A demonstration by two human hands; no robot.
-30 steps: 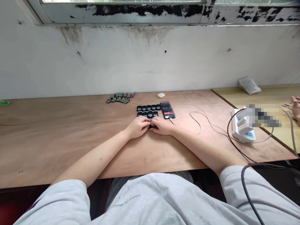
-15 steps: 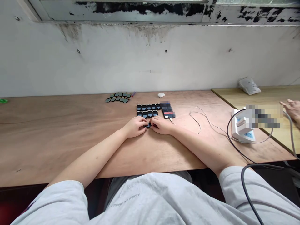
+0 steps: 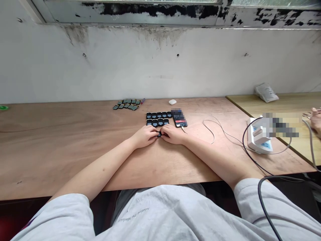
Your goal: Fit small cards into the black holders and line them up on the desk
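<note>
Between my two hands is a small black case piece (image 3: pixel 159 134) with a bluish-grey patch, low over the wooden table. My left hand (image 3: pixel 146 135) pinches its left side with closed fingers. From the right, my right hand (image 3: pixel 172 134) grips its other side, fingers bent. Much of the piece is hidden by my fingertips. Just beyond my hands lie two rows of similar black case pieces (image 3: pixel 159 115) with bluish-grey centres. A phone (image 3: pixel 179 117) with a cable plugged in lies beside the rows, its screen blurred.
Several green circuit boards (image 3: pixel 126 104) lie at the back left, beside a small purple-handled tool (image 3: pixel 142 100). A white earphone-like case (image 3: pixel 172 101) rests near the wall. To the right are a power strip (image 3: pixel 260 140), cables, a white packet (image 3: pixel 266 92) and another person's hand (image 3: pixel 316 119).
My left fingers have shifted slightly right, covering more of the black piece. At the far right, the other person's hand has drawn back toward the edge. My right hand looks nearly still.
</note>
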